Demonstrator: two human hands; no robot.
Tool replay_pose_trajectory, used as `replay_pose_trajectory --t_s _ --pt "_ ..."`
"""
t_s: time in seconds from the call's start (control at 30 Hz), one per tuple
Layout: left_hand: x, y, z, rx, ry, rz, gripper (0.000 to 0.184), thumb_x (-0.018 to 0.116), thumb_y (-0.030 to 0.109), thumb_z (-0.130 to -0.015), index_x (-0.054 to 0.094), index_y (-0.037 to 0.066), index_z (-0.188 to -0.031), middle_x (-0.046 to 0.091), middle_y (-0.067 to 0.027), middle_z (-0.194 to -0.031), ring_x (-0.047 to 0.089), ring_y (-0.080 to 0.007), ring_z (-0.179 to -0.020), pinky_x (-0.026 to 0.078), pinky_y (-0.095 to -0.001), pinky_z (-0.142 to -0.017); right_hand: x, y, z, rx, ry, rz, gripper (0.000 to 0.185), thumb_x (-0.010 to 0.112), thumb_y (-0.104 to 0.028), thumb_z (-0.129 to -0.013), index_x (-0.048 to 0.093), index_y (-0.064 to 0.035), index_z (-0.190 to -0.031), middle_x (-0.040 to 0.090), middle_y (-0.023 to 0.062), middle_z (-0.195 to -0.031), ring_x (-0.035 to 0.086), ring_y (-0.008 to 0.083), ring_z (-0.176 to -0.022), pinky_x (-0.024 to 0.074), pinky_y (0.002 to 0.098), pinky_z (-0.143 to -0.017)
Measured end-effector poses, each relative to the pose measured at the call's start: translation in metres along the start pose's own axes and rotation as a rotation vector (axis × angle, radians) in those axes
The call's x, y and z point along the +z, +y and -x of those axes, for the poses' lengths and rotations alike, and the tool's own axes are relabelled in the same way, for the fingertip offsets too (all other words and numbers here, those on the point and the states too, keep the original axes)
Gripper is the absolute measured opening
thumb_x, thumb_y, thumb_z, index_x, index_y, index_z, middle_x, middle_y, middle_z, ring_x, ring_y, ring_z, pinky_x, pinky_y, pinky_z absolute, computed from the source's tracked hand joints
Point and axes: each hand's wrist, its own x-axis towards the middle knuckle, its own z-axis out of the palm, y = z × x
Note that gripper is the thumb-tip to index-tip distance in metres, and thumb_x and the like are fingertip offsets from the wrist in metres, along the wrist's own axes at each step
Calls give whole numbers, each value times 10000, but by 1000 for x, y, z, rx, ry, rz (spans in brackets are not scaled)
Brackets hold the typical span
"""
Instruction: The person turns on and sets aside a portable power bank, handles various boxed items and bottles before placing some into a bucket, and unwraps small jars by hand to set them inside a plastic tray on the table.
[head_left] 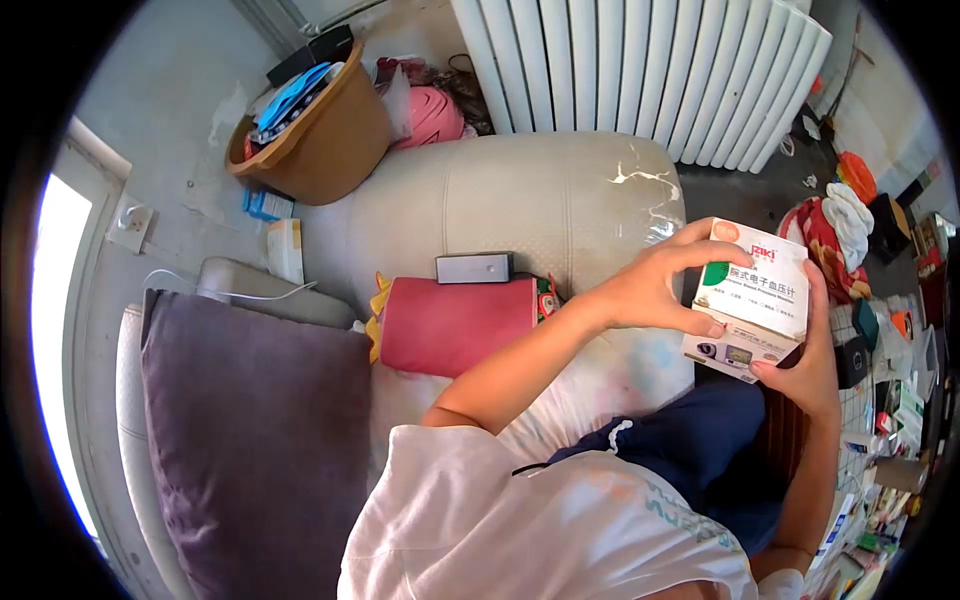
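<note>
Your left hand (650,288) and right hand (818,375) clamp printed box (760,290) from opposite sides, seemingly for steadiness, most print uncovered; box aloft just past navy legwear (690,440). Exact right-side contact unclear.

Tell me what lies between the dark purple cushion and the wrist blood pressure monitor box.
In the head view: the red pillow, pale patterned cloth, the left forearm and the left hand, which grips the monitor box.

radiator (620,80) cut off by the top edge, smallest print (748,297) on the box (770,270) at right too fine to read, floor of the brown tub (345,150) hidden at upper left, clutter (885,440) at lower right too small to tell
</note>
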Motion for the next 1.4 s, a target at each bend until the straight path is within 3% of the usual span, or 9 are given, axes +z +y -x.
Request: replay_pose_trajectory --t_s 0.13,0.27,0.37,0.5,0.63,0.73,0.97,1.13,1.4 --pt "-15 -6 18 -14 53 14 657 757 216 -585 513 120 -1188 360 -131 -1303 317 -265 -1244 235 -369 -1019 19 -11 -16 17 -44 -12 1035 745 -228 -511 182 -52 -1362 357 153 -1280 367 256 -1192 285 353 -996" --pt "-27 -20 39 14 143 -17 655 749 261 -630 483 124 -1213 381 -104 -1286 394 -221 -1163 376 -321 -900 41 -13 -24 69 -72 -64 1051 761 -302 -526 175 -46 -1361 355 156 -1280 365 253 -1196 289 353 -995" --pt "-35 -26 56 -97 176 296 726 707 340 -677 396 80 -1280 366 -117 -1319 345 -241 -1232 332 -355 -958 53 -9 -28 67 -58 -150 1047 756 -366 -544 185 -29 -1354 369 148 -1275 382 243 -1187 300 345 -991" --pt "-62 -36 82 -147 524 405 599 615 343 -785 401 44 -1258 424 -117 -1261 476 -191 -1095 418 -312 -838 60 3 -36 35 43 -356 936 765 -295 -584 255 13 -1306 440 125 -1205 457 199 -1098 367 316 -927" --pt "-97 -77 118 -257 699 44 199 562 141 -854 569 27 -1017 603 -28 -915 575 -107 -839 441 -227 -688 57 6 -51 49 145 -311 929 721 -347 -622 222 9 -1320 406 132 -1245 430 203 -1129 327 310 -959" --pt "-121 -93 133 -306 738 -63 153 617 173 -817 619 23 -848 576 18 -713 494 -49 -658 407 -205 -606 41 24 -65 79 155 -293 845 659 -341 -696 207 12 -1317 419 122 -1231 446 227 -1133 361 343 -952" --pt "-160 -128 134 5 496 -817 134 656 153 -724 608 42 -665 553 -107 -603 539 -246 -527 421 -320 -469 62 -28 -139 -41 37 -484 753 638 -345 -732 287 18 -1292 465 119 -1211 474 214 -1109 375 334 -952" --pt "-165 -124 142 330 651 -736 115 700 93 -648 591 65 -629 506 -51 -559 488 -201 -468 382 -302 -417 94 -101 -228 -262 -123 -639 573 589 -325 -792 416 17 -1218 537 132 -1136 546 215 -1016 456 355 -880" --pt "-183 -108 181 332 768 -584 83 684 66 -656 605 52 -674 563 -68 -596 527 -196 -480 405 -291 -432 244 -258 -369 -647 -241 -481 533 633 -358 -754 471 -1 -1115 552 124 -1104 572 213 -987 471 318 -860"
